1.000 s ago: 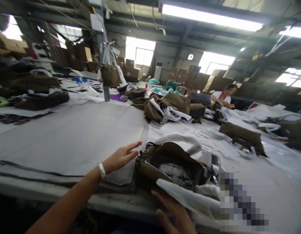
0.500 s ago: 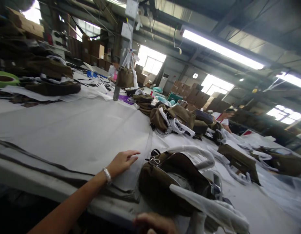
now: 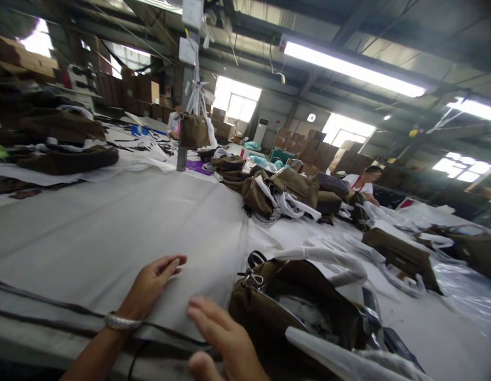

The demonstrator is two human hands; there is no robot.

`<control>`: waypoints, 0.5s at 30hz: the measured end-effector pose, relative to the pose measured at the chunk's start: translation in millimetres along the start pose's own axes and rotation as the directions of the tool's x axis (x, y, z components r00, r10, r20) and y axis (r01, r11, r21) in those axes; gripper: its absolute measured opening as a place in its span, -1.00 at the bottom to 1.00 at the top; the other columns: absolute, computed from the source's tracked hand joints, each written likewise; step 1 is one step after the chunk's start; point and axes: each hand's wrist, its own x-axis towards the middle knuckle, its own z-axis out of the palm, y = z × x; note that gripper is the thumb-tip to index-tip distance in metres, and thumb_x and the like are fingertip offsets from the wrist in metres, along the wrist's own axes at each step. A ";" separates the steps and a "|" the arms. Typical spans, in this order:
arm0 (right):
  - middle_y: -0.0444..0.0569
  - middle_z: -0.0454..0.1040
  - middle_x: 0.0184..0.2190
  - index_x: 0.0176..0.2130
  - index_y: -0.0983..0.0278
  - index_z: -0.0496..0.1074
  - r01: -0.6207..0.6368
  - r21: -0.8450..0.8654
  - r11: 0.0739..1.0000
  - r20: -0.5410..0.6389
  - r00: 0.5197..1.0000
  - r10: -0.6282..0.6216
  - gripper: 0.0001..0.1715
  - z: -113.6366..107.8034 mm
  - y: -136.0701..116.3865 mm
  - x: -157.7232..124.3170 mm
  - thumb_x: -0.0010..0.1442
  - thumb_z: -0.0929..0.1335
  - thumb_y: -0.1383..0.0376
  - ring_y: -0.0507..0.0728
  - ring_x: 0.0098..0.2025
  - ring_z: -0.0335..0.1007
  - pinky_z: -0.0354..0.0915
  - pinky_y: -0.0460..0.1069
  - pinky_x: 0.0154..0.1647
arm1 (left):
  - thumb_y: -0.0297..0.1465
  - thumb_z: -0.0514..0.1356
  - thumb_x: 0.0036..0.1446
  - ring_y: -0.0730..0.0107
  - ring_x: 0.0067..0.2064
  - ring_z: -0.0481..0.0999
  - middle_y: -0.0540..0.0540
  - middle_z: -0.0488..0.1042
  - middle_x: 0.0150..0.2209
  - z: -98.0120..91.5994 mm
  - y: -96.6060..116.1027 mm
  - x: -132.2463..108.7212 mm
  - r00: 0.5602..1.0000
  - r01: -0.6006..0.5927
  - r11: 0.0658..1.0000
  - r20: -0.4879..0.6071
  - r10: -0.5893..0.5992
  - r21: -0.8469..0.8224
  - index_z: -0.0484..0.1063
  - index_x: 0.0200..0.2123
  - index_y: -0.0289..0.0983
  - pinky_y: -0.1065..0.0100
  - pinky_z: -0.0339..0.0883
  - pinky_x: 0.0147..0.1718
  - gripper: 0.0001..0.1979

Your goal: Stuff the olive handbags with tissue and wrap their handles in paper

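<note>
My left hand [image 3: 155, 280], with a silvery bracelet at its wrist, hovers over the white sheet [image 3: 122, 233] on the table. Its fingers are loosely extended and I see nothing in them. Lower down, my right hand [image 3: 229, 338] is spread, somewhat blurred, just left of an olive-brown handbag [image 3: 249, 312]. The bag lies with its zipped mouth gaping, and pale lining or stuffing shows inside. White wrapping covers its handles [image 3: 324, 259]. A metal clasp hangs at the zip's end.
More brown bags [image 3: 296, 185] are heaped across the table, with another bag [image 3: 402, 256] to the right beside clear plastic. A post [image 3: 182, 153] with a hanging bag [image 3: 195, 131] rises at the back. A co-worker [image 3: 358, 182] leans in at the far right.
My left hand has moved left, away from the handbag. My right hand has come up from the lower edge to the bag's left side. The view has shifted slightly.
</note>
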 end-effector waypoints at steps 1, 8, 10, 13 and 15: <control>0.24 0.17 0.40 0.37 0.37 0.25 -0.079 -0.119 0.990 -0.084 0.994 0.069 -0.18 7.8 9.7 11.7 0.32 0.36 -0.02 0.41 0.46 0.02 0.07 0.36 0.42 | 0.14 0.28 -0.01 -0.02 0.00 0.66 -0.23 0.65 -0.01 0.5 0.6 -0.4 1.000 0.004 1.000 -0.004 -0.004 -0.006 0.63 -0.11 -0.30 0.10 0.53 0.08 -0.35; 0.25 -0.01 0.44 0.42 0.48 0.09 -0.115 -0.314 0.942 -0.187 0.981 0.057 0.11 57.0 50.5 56.3 0.21 0.42 -0.13 0.46 0.49 -0.12 -0.05 0.33 0.48 | 0.17 0.31 -0.09 -0.08 0.03 0.64 -0.16 0.65 0.01 -3.6 -10.0 3.7 0.998 0.051 0.998 -0.027 -0.050 0.023 0.63 -0.10 -0.21 0.07 0.54 0.08 -0.34; 0.30 0.01 0.43 0.41 0.53 0.09 -0.048 -0.296 0.954 -0.165 0.986 -0.002 0.14 63.0 50.2 69.7 0.21 0.41 -0.16 0.46 0.49 -0.13 -0.06 0.33 0.48 | 0.16 0.28 -0.05 -0.10 0.13 0.58 -0.12 0.63 0.06 -5.9 -18.7 10.8 0.999 0.035 0.995 -0.015 -0.034 0.093 0.62 -0.05 -0.18 0.06 0.46 0.17 -0.35; 0.31 0.16 0.39 0.39 0.50 0.17 -0.008 -0.243 0.970 -0.153 0.988 -0.030 0.00 62.1 43.5 91.4 0.25 0.41 -0.07 0.48 0.44 0.03 0.04 0.36 0.44 | 0.14 0.19 0.04 -0.08 0.26 0.46 -0.10 0.56 0.15 -7.1 -36.5 31.9 0.998 -0.013 0.966 0.067 -0.005 0.258 0.56 0.06 -0.18 0.00 0.27 0.30 -0.33; 0.22 0.34 0.31 0.34 0.35 0.29 -0.019 -0.199 0.980 -0.185 0.983 -0.018 -0.25 53.4 35.9 100.1 0.33 0.37 0.02 0.45 0.34 0.27 0.28 0.35 0.32 | 0.17 0.16 0.03 -0.15 0.22 0.49 -0.17 0.56 0.14 -2.3 -48.5 52.6 0.992 -0.073 0.917 0.128 0.024 0.393 0.56 0.06 -0.22 -0.08 0.24 0.31 -0.28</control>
